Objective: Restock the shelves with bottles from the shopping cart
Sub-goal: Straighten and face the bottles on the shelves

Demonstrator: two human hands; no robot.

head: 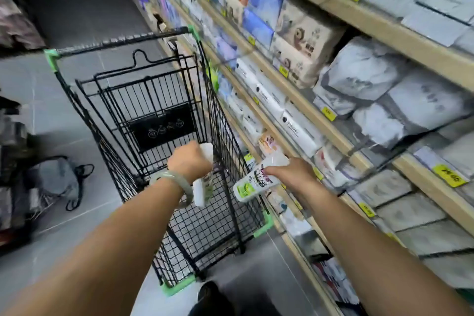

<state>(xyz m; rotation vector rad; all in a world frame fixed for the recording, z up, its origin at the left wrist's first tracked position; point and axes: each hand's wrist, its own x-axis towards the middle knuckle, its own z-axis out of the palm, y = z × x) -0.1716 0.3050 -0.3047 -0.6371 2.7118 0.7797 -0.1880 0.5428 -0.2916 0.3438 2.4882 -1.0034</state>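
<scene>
A black wire shopping cart (pixel 143 90) with green corner bumpers stands in the aisle in front of me, its basket looking bare. My left hand (pixel 189 161), a pale bangle on its wrist, grips a white bottle (pixel 204 187) above the cart's right side. My right hand (pixel 289 174) grips a second white bottle (pixel 256 179) with a green and black label, held just outside the cart's right wall, near the lower shelves (pixel 331 131). The wooden shelves run along the right, packed with tissue and paper packs.
Yellow price tags (pixel 448 177) line the shelf edges. A grey bag (pixel 56 179) lies on the tiled floor left of the cart, beside a blurred dark display. My dark shoe (pixel 210 295) shows below the cart. The aisle continues ahead.
</scene>
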